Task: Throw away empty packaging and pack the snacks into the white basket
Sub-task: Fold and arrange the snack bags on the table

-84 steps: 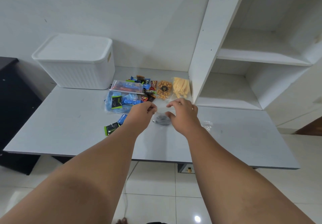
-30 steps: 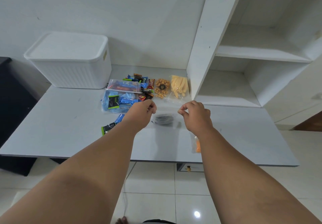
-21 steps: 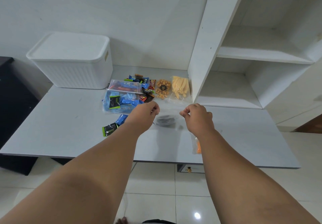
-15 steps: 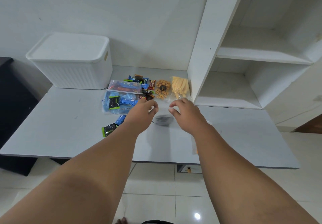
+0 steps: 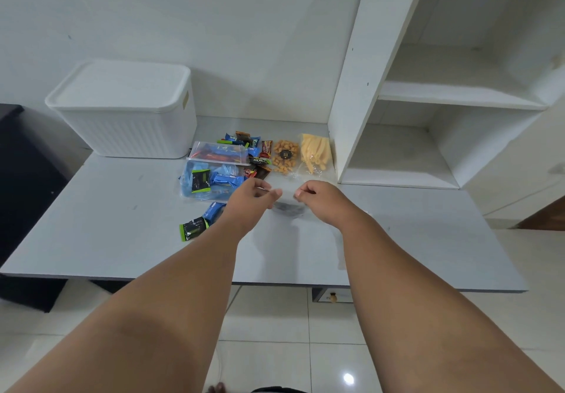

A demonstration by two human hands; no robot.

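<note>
1. My left hand [image 5: 251, 197] and right hand [image 5: 318, 199] each pinch an upper edge of a clear plastic bag [image 5: 289, 209], fingers closed on the thin film, so it hangs just above the table [image 5: 122, 224] between them.
2. I hold it by the edges, I think, to judge whether it is empty; a dark patch shows through its lower part, and I cannot tell what that is.
3. The film is nearly invisible, soft and crinkly, so it gives me little to grip.
4. The white basket [image 5: 128, 111], ribbed plastic with a smooth lid on, sits at the back left of the table.
5. The snacks wait beside it: glossy small wrappers [image 5: 244, 145], blue packets in a clear pouch [image 5: 211, 180], knobbly orange puffs [image 5: 285, 155], pale yellow sticks [image 5: 315, 154].
</note>
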